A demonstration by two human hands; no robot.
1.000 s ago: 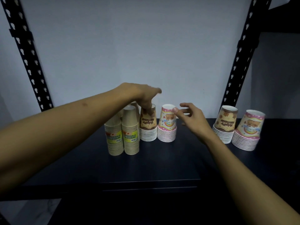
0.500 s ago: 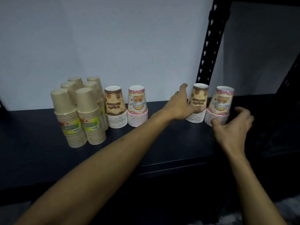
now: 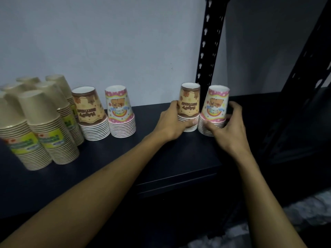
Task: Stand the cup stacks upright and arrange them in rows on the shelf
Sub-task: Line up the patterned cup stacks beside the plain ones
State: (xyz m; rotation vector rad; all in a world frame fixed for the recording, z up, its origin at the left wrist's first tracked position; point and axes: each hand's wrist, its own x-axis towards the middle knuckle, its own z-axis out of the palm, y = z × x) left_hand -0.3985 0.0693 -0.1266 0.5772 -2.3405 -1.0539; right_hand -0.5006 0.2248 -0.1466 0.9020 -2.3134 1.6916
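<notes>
On the dark shelf [image 3: 179, 158] all cup stacks stand mouth down. My left hand [image 3: 172, 122] grips the right-hand brown birthday stack [image 3: 189, 101] low down, thumb across its rims. Right beside it, my right hand [image 3: 227, 126] grips the right-hand pink stack [image 3: 216, 104], with its fingers curled behind the stack. Further left stand another brown stack [image 3: 89, 111] and another pink stack [image 3: 120, 111] side by side. Several plain kraft stacks [image 3: 43, 122] are grouped at the far left.
A black perforated upright [image 3: 209, 51] rises just behind the two held stacks against the pale wall. The shelf's front edge [image 3: 179, 179] runs below my wrists. A second dark frame post [image 3: 304, 77] slants at the right.
Both hands left the middle stacks and reached right, and now each has taken hold of one right-hand stack. My view has swung to the right and closer.
</notes>
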